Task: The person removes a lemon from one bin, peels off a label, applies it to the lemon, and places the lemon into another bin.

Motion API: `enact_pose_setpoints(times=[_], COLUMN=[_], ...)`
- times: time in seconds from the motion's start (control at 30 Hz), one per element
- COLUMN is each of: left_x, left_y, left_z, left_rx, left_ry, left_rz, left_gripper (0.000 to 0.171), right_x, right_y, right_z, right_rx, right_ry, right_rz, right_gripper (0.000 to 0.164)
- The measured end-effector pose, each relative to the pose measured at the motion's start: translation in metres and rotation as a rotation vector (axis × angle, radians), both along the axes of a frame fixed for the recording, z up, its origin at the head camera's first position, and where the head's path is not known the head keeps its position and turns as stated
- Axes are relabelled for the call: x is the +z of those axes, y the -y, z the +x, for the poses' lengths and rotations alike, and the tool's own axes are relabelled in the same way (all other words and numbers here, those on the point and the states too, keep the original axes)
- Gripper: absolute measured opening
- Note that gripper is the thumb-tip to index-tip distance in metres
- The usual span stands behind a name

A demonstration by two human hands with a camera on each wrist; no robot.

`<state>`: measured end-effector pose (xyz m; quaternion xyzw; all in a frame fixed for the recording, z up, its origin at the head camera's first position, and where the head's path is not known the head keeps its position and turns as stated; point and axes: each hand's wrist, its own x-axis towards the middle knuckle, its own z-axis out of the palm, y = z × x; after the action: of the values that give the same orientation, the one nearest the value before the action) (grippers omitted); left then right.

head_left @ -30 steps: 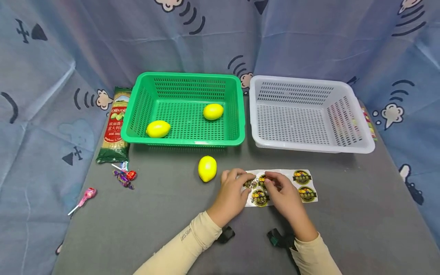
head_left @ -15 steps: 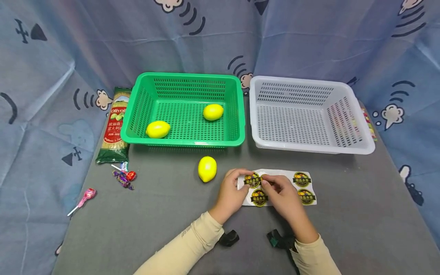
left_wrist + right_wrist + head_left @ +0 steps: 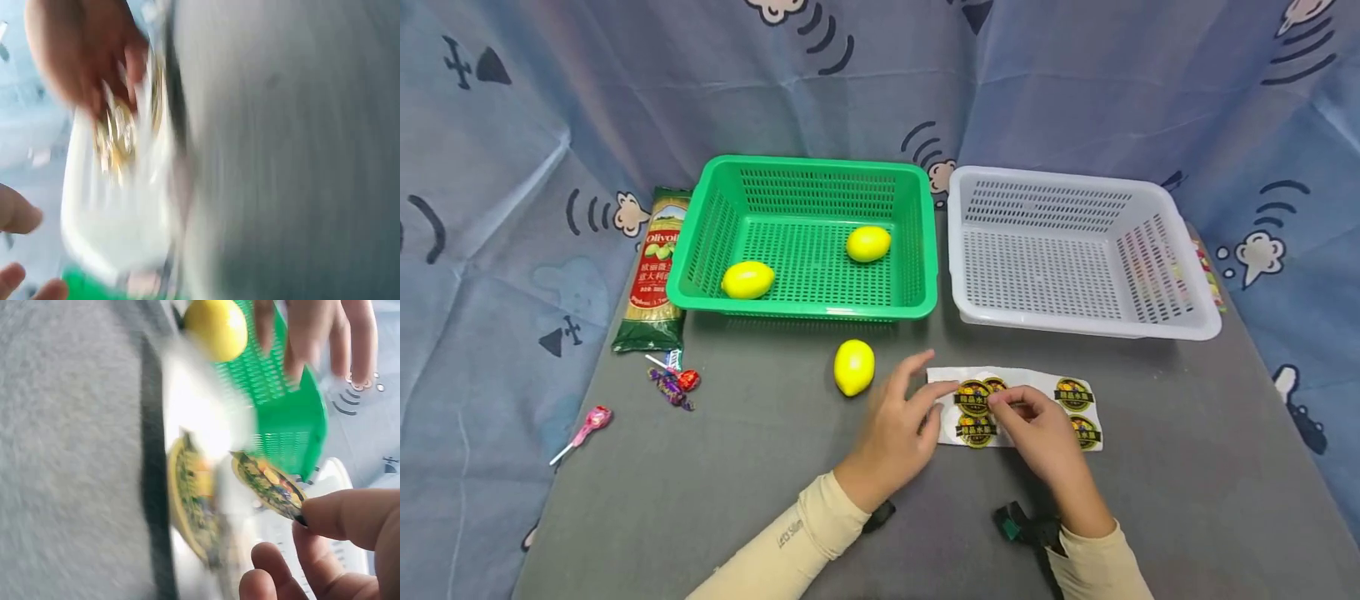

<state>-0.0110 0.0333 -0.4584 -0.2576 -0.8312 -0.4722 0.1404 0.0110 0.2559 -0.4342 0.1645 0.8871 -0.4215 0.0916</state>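
My right hand (image 3: 1043, 435) pinches a round black-and-gold sticker (image 3: 273, 485) by its edge between thumb and index finger. In the right wrist view that sticker stands clear of the white sticker sheet (image 3: 951, 374), tilted above it. On the sheet below, another round sticker (image 3: 976, 431) lies at the left, and two more, with one sticker (image 3: 1073, 394) at the top, are at the right end. My left hand (image 3: 887, 437) is raised at the sheet's left end, fingers spread, nothing in its grasp. A whole lemon (image 3: 854, 367) lies to the left of this hand.
Behind the hands stand a green basket (image 3: 801, 312) with two lemons in it and a white basket (image 3: 1086, 327). At the left lie a green-and-red spaghetti packet (image 3: 651, 287), a wrapped candy (image 3: 670, 388) and a pink lollipop (image 3: 595, 421). A colourful packet (image 3: 1208, 275) shows behind the white basket.
My left hand has let go of the sheet and drawn back left, its fingers spreading. The sticker has come up off the sheet in my right hand, which has shifted slightly right.
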Motion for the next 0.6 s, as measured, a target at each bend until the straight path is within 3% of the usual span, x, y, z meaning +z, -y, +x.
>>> enact_pose_setpoints(times=[0.07, 0.1, 0.17, 0.27, 0.33, 0.4, 0.47, 0.6], left_x=[0.004, 0.004, 0.002, -0.004, -0.006, -0.007, -0.004, 0.002], left_y=[0.018, 0.028, 0.047, 0.066, 0.073, 0.074, 0.071, 0.061], left_z=[-0.007, -0.012, -0.02, -0.03, -0.034, -0.034, -0.031, -0.02], left_rx=[0.12, 0.166, 0.232, 0.247, 0.229, 0.209, 0.135, -0.109], left_ry=[-0.058, -0.025, 0.108, 0.269, 0.333, 0.39, 0.478, 0.627], left_rz=[-0.08, -0.113, -0.187, -0.292, -0.277, -0.159, 0.072, 0.544], left_gripper=[0.037, 0.043, 0.06, 0.075, 0.074, 0.073, 0.075, 0.086], right_x=[0.005, 0.008, 0.014, 0.022, 0.026, 0.031, 0.036, 0.045], right_y=[-0.002, -0.002, -0.002, 0.006, 0.015, 0.027, 0.041, 0.069], right_z=[0.002, 0.003, 0.004, 0.001, -0.001, -0.004, -0.007, -0.013], right_rx=[-0.015, -0.021, -0.033, -0.03, -0.023, -0.02, -0.018, -0.006], right_ry=[-0.024, -0.041, -0.071, -0.104, -0.107, -0.101, -0.09, -0.069], right_rz=[-0.002, -0.007, -0.027, -0.105, -0.181, -0.278, -0.37, -0.491], right_gripper=[0.03, 0.028, 0.026, 0.025, 0.025, 0.023, 0.02, 0.017])
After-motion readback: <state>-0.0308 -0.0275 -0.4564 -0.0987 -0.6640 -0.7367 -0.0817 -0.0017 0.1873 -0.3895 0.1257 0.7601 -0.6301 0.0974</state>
